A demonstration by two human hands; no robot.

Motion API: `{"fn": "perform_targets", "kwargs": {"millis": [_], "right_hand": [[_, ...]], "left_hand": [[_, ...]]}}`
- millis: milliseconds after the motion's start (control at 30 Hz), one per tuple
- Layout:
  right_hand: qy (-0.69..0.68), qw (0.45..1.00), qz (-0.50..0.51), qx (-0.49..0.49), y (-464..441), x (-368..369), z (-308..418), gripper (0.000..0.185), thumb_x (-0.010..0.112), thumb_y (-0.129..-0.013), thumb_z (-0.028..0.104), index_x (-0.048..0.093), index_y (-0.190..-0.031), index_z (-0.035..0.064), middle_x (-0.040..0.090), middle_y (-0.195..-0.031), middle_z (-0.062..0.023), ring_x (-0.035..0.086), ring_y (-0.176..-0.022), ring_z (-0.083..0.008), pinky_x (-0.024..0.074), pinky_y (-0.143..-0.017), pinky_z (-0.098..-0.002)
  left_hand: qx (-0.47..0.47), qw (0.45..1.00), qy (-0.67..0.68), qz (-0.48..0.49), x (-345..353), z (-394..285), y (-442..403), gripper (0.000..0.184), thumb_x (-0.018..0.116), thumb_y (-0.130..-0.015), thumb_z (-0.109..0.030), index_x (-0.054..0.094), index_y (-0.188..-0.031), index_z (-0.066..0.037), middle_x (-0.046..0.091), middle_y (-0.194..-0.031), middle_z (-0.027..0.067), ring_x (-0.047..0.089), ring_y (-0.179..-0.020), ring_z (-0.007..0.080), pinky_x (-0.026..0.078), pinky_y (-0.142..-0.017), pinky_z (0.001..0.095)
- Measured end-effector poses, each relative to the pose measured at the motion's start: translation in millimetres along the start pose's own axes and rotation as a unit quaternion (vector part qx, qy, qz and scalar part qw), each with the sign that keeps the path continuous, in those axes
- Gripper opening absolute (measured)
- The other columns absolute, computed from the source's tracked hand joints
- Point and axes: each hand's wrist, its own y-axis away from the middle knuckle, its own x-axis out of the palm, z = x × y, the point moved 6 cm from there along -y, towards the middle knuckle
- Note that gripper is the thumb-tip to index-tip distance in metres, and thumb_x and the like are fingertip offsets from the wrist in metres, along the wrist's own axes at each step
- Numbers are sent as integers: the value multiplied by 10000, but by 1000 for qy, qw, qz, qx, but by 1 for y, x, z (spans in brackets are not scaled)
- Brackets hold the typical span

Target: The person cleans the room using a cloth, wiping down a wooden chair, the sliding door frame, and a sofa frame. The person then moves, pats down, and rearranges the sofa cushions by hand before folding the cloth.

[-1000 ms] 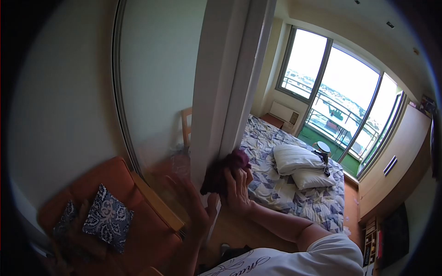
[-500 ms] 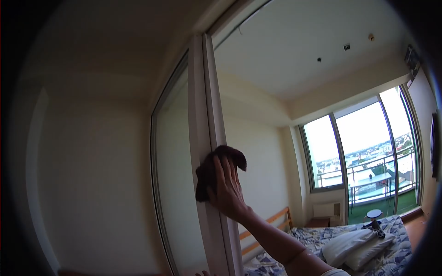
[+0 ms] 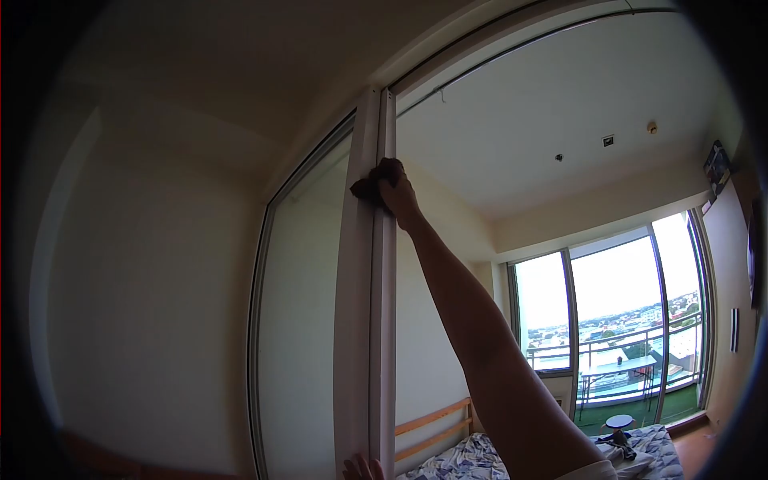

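At the bottom edge of the frame, the left hand (image 3: pixel 362 468) is showing only its fingers, loosely spread before the foot of a pale door post (image 3: pixel 356 336), its palm cut off by the edge. The right arm (image 3: pixel 488 352) is slanting up from the lower right, blocking part of the wall and bed behind it. At upper centre, the right hand (image 3: pixel 402 202) is closing around a dark cloth (image 3: pixel 370 190) and pressing it against the post; the fingertips are partly hiding. Left of the post, a framed glass panel (image 3: pixel 304 320) is standing upright. Beyond, a patterned bed (image 3: pixel 464 460) is filling the bottom, its wooden headboard (image 3: pixel 432 428) rising beside the post. Farther off at lower right, a round-topped stool (image 3: pixel 619 421) is standing before tall windows (image 3: pixel 544 312), and a balcony table (image 3: pixel 616 366) is showing through the glass.
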Motion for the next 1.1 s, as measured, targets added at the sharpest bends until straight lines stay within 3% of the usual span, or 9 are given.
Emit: {"fn": "perform_targets", "kwargs": {"millis": [133, 300, 567, 600, 633, 700, 867, 1033, 1100], "right_hand": [[176, 982, -73, 10, 60, 5, -18, 722, 609, -798, 240, 270, -1392, 11, 477, -1162, -260, 497, -1111, -440, 422, -945, -477], [139, 989, -34, -39, 199, 2, -31, 725, 583, -818, 156, 216, -1427, 13, 441, -1194, -267, 476, -1118, -449, 408, -957, -485], [208, 975, -1, 79, 466, 13, -32, 750, 593, -808, 191, 204, -1410, -30, 403, -1204, -275, 426, -1090, -438, 332, -951, -535], [204, 975, 7, 89, 495, 14, -33, 750, 593, -808, 191, 204, -1410, -30, 403, -1204, -275, 426, -1090, -438, 332, -951, -535], [211, 971, 19, 108, 523, 15, -34, 710, 570, -817, 151, 218, -1398, -54, 381, -1271, -265, 398, -1163, -428, 296, -1007, -510], [215, 965, 47, 144, 574, 16, -37, 670, 547, -826, 111, 231, -1386, -78, 359, -1338, -256, 370, -1236, -417, 260, -1062, -485], [192, 958, 44, 209, 695, 14, -60, 653, 614, -727, 51, 254, -1265, -43, 419, -1159, -255, 438, -1075, -401, 331, -922, -517], [138, 918, 31, 370, 670, -29, -63, 512, 640, -733, 40, 390, -1179, 44, 432, -1061, -92, 445, -1015, -227, 382, -900, -393], [156, 972, -31, 174, 598, -52, -56, 486, 662, -807, 179, 414, -1191, 14, 495, -1133, -118, 477, -1084, -237, 347, -969, -391]], "left_hand": [[15, 1000, -8, -7, -15, -10, 3, 727, 527, -920, -353, 183, -1460, -8, 86, -1501, 305, 68, -1361, 542, 132, -1082, 642], [17, 999, -1, -28, -41, -25, 2, 682, 505, -929, -350, 215, -1460, -35, 91, -1501, 305, 57, -1346, 572, 151, -1069, 658], [-17, 999, -21, -36, -72, 4, 22, 683, 552, -905, -297, 244, -1451, -25, 70, -1509, 298, -16, -1339, 591, 126, -1045, 697], [-34, 981, -173, -78, -87, -4, 17, 573, 591, -887, -286, 410, -1343, 9, 369, -1386, 298, 347, -1275, 515, 366, -968, 611], [-43, 981, -178, -70, -89, -1, 17, 573, 591, -887, -286, 410, -1343, 9, 369, -1386, 298, 347, -1275, 515, 366, -968, 611], [-84, 993, -84, -25, -84, 13, 25, 686, 542, -906, -217, 196, -1462, -12, 96, -1507, 296, 64, -1385, 506, 107, -1106, 589], [-139, 988, -68, -21, -84, 34, 42, 696, 569, -892, -210, 217, -1470, -46, 119, -1506, 290, 67, -1375, 527, 147, -1084, 614], [-188, 981, -52, -16, -94, 56, 68, 696, 574, -889, -146, 209, -1474, -52, 101, -1509, 290, 61, -1389, 496, 149, -1101, 578], [-182, 979, -79, -37, -103, 71, 78, 676, 560, -893, -133, 221, -1475, -83, 109, -1505, 292, 68, -1367, 536, 189, -1079, 609]]}}
